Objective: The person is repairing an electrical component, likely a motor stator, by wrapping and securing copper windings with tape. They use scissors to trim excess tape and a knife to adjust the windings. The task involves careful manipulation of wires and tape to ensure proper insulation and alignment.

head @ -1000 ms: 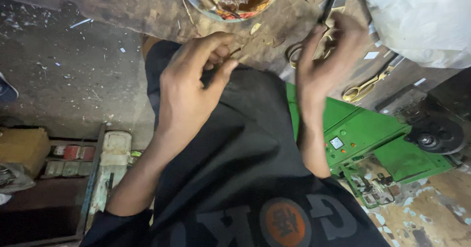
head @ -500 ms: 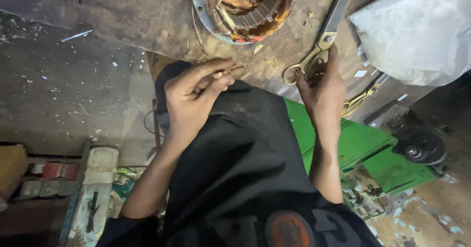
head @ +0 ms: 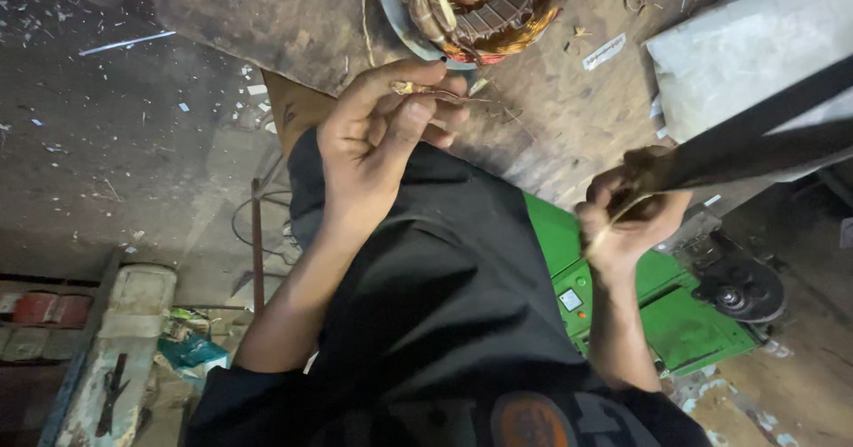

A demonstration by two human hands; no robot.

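Between left fingers [head: 418, 114], thin strip [head: 426, 91], perhaps paper

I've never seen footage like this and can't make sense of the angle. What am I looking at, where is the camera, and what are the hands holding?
There is no machine here: the camera sits on a person's head and looks straight down over their dark shirt at their own two bare hands. The left hand pinches a thin scrap of wire or fibre in its fingertips. The right hand grips the handle end of a long dark tool; what kind is hard to tell. Ahead lies a worn, dusty workbench bearing a round motor stator with copper windings. Below, on the floor, stands a green machine.
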